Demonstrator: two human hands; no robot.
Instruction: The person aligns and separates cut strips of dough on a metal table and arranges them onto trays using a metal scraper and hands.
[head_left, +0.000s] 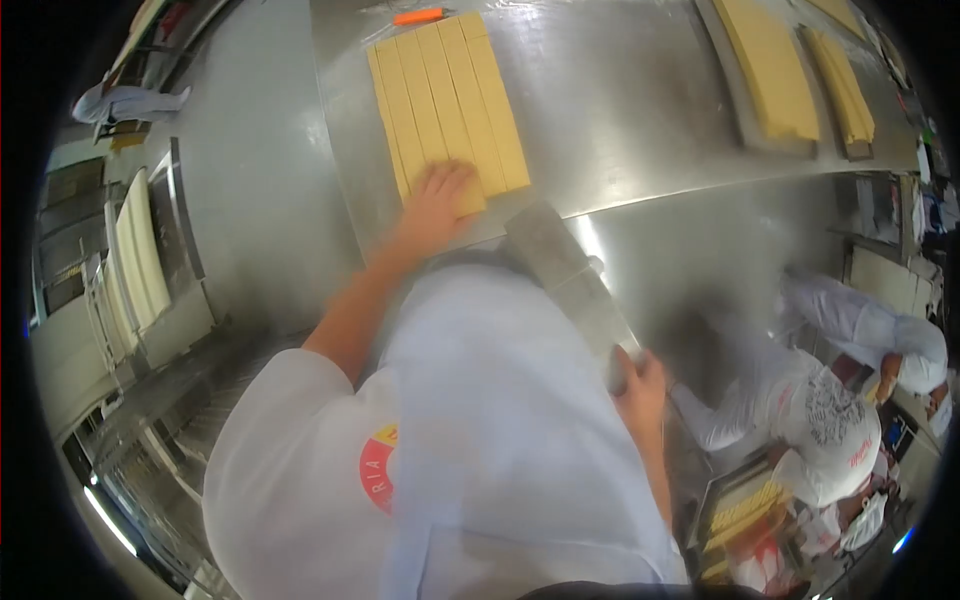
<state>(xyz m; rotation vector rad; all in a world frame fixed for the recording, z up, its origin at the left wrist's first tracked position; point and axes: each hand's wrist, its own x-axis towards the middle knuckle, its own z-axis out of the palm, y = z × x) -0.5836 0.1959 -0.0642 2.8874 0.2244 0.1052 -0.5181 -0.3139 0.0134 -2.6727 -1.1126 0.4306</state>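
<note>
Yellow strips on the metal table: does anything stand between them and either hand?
Nothing visible for the left hand: it rests on the near end of the yellow strips. Between the right hand and the strips lies only the flat metal piece it holds, pointing toward their near end.

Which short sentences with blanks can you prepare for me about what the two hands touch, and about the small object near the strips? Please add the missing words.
1. The yellow strips are touched at their near end by the person's ____.
2. The flat metal tool is held in the person's ____.
3. The small object near the far end of the strips is coloured ____.

Missing words: left hand; right hand; orange.
</note>
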